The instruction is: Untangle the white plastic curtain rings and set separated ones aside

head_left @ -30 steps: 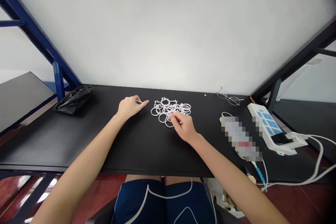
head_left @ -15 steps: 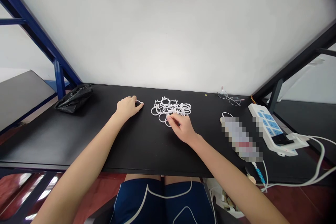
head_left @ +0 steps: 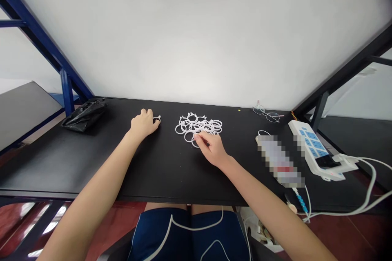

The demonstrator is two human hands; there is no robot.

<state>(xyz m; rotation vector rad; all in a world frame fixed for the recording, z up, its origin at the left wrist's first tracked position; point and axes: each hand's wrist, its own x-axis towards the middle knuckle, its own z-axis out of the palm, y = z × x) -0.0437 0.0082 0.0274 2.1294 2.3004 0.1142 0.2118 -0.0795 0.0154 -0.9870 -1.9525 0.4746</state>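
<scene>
A loose heap of thin white rings [head_left: 186, 129] with small knobs lies on the black table, several of them overlapping. At the heap's near edge rests my right hand [head_left: 212, 147], its thumb and forefinger pinched on a white ring [head_left: 189, 142]. My left hand [head_left: 142, 125] is on the table to the left of the heap, apart from it. One white ring [head_left: 157, 118] shows at that hand's thumb and fingers, partly hidden by them.
Eyeglasses [head_left: 266, 113] lie near the wall at right. A blurred-out phone [head_left: 280, 163] and a white power strip [head_left: 315, 151] with cables occupy the right side. A crumpled black plastic bag [head_left: 84, 115] sits at far left, beside the blue metal frame [head_left: 66, 89].
My left hand has moved a little farther left with the ring, away from the heap. My right hand stays in nearly the same place at the heap.
</scene>
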